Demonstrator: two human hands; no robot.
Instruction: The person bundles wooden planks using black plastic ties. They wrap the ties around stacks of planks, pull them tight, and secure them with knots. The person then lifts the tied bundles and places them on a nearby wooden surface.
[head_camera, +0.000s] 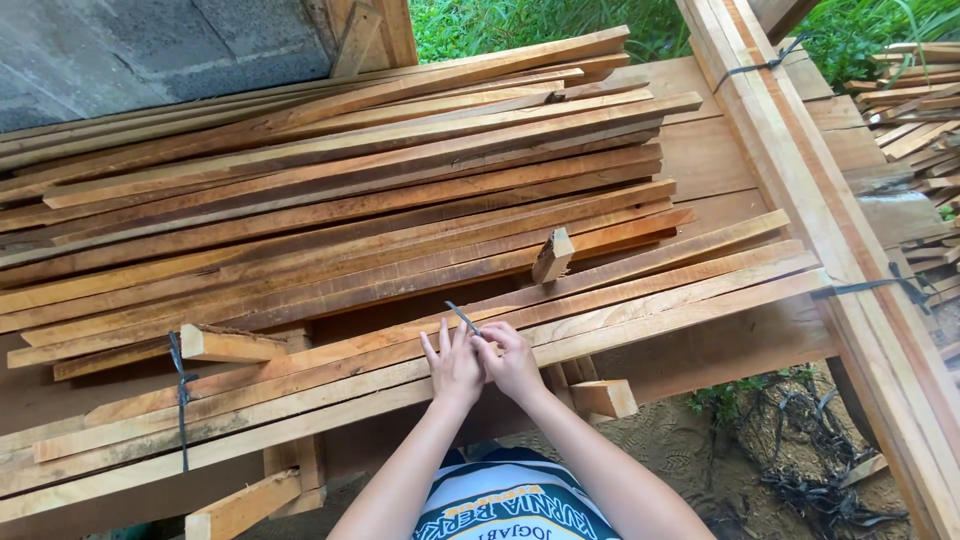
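My left hand and my right hand are pressed together over the near edge of a stack of long reddish wooden slats. Between their fingertips they pinch a thin dark strip that sticks up and to the left. The hands rest on the bundle of pale slats nearest to me. A black strap ties that bundle at the left. A short wood offcut stands just beyond my hands.
A second strapped bundle of long boards runs diagonally on the right. More slats are piled at the far right. Small blocks lie under the stack. Tangled black straps lie on sandy ground; a grey wall is behind.
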